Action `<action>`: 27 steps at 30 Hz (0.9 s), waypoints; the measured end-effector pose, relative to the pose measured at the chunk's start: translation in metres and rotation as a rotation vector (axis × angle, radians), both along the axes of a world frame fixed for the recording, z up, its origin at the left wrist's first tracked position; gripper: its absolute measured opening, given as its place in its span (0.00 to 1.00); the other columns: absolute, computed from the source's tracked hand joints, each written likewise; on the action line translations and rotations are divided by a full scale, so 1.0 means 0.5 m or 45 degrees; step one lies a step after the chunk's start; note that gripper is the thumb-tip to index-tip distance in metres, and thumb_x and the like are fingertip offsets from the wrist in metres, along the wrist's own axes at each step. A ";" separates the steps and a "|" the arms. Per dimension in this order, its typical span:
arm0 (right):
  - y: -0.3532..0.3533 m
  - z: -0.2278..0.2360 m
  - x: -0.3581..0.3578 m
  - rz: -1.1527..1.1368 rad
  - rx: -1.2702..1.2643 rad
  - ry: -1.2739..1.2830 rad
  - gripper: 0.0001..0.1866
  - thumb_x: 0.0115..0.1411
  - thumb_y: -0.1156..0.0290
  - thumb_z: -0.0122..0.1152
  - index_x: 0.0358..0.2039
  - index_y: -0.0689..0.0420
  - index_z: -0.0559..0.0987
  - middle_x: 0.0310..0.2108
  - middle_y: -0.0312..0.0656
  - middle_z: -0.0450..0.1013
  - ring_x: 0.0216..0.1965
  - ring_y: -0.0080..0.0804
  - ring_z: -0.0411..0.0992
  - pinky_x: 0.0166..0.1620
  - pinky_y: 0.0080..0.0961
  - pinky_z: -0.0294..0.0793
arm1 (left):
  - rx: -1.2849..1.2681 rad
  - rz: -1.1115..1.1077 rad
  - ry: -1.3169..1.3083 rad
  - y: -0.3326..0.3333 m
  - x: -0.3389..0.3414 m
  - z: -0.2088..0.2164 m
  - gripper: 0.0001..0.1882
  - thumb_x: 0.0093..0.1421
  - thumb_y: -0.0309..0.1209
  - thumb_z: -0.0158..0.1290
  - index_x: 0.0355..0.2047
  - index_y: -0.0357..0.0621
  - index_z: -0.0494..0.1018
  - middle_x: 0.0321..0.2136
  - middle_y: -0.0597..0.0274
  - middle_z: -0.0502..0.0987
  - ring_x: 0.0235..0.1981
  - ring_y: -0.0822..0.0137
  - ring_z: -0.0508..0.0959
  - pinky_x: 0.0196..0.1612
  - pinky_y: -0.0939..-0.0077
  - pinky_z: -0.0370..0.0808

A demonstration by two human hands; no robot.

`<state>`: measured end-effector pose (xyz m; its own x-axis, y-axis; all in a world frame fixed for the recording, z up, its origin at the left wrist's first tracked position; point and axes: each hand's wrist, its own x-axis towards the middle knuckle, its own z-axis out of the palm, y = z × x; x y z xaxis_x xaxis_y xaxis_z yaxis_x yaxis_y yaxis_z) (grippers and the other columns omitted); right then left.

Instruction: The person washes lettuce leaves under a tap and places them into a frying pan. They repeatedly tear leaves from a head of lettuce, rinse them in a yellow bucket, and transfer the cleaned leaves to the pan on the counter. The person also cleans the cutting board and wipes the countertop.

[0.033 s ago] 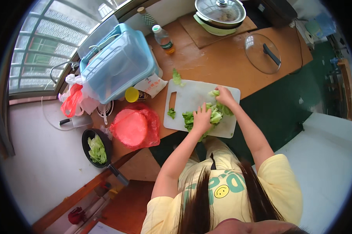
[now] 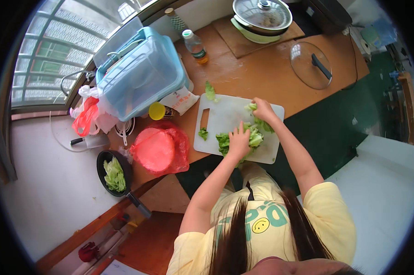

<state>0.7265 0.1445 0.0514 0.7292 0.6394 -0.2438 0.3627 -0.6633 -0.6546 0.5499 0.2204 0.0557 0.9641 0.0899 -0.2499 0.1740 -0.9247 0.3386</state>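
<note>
On the white cutting board (image 2: 223, 110) lies a heap of torn green lettuce (image 2: 259, 137). My left hand (image 2: 239, 145) curls over the heap from the near side, fingers apart, gripping it against the board. At the heap's far right, my right hand (image 2: 263, 110) is closed on a lettuce leaf; pale green shows at its fingertips and more leaf hangs below the palm. A small scrap of lettuce (image 2: 203, 134) rests at the board's left, and another leaf piece (image 2: 210, 91) lies at its far left edge.
Left of the board are a red plastic bag (image 2: 159, 150), a yellow-lidded jar (image 2: 157, 111), a black pan (image 2: 129, 176) with lettuce and a cleaver (image 2: 96, 141). Farther back stand a blue bin (image 2: 142, 78), a bottle (image 2: 195, 47), a lidded pot (image 2: 262, 20) and a loose glass lid (image 2: 307, 62).
My right hand has shifted slightly away from me, and the leaf in it has drawn a little apart from the heap. My left hand stays in place on the lettuce.
</note>
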 end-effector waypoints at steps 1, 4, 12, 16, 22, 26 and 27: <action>0.041 0.006 0.015 0.097 0.011 -0.056 0.18 0.39 0.81 0.53 0.35 0.59 0.70 0.32 0.51 0.72 0.38 0.48 0.69 0.38 0.39 0.69 | 0.025 0.005 -0.052 -0.001 -0.004 0.005 0.33 0.32 0.29 0.62 0.44 0.44 0.64 0.56 0.40 0.53 0.46 0.47 0.63 0.43 0.53 0.62; 0.185 0.044 0.006 0.483 0.035 -0.288 0.17 0.39 0.81 0.54 0.34 0.60 0.72 0.31 0.49 0.72 0.38 0.47 0.70 0.38 0.38 0.70 | -0.056 0.187 -0.054 -0.002 -0.002 0.003 0.39 0.31 0.30 0.62 0.48 0.43 0.59 0.52 0.45 0.59 0.44 0.50 0.64 0.43 0.57 0.61; 0.289 -0.055 0.008 0.841 -0.037 -0.515 0.11 0.37 0.80 0.57 0.26 0.60 0.73 0.31 0.45 0.70 0.37 0.44 0.69 0.37 0.36 0.71 | -0.015 0.158 -0.060 -0.028 -0.037 0.016 0.32 0.41 0.27 0.56 0.50 0.41 0.60 0.43 0.50 0.64 0.49 0.49 0.61 0.46 0.47 0.59; 0.257 -0.020 -0.004 0.820 0.124 -0.505 0.10 0.35 0.80 0.57 0.24 0.60 0.73 0.31 0.44 0.67 0.38 0.43 0.67 0.38 0.35 0.71 | 0.056 0.200 -0.146 -0.040 -0.047 0.001 0.30 0.39 0.27 0.58 0.46 0.44 0.63 0.43 0.48 0.64 0.54 0.48 0.57 0.48 0.43 0.58; 0.260 0.048 -0.136 1.226 0.118 -0.274 0.10 0.35 0.78 0.58 0.23 0.59 0.74 0.40 0.41 0.67 0.40 0.40 0.67 0.38 0.34 0.71 | 0.014 0.110 -0.130 -0.045 -0.056 0.000 0.19 0.45 0.26 0.51 0.41 0.44 0.67 0.39 0.49 0.67 0.45 0.51 0.65 0.44 0.49 0.63; 0.260 -0.045 -0.225 1.228 0.222 -0.241 0.12 0.35 0.77 0.58 0.26 0.59 0.74 0.41 0.42 0.68 0.39 0.42 0.69 0.37 0.36 0.71 | 0.062 0.066 -0.528 -0.031 -0.076 -0.005 0.20 0.44 0.27 0.51 0.41 0.43 0.66 0.35 0.54 0.68 0.42 0.55 0.67 0.44 0.51 0.62; 0.260 -0.055 -0.237 1.216 0.275 -0.292 0.12 0.35 0.77 0.58 0.26 0.59 0.74 0.40 0.43 0.69 0.38 0.42 0.70 0.36 0.36 0.71 | 0.060 0.060 -0.600 -0.020 -0.087 0.002 0.20 0.44 0.28 0.52 0.40 0.43 0.65 0.34 0.55 0.68 0.41 0.55 0.67 0.44 0.52 0.62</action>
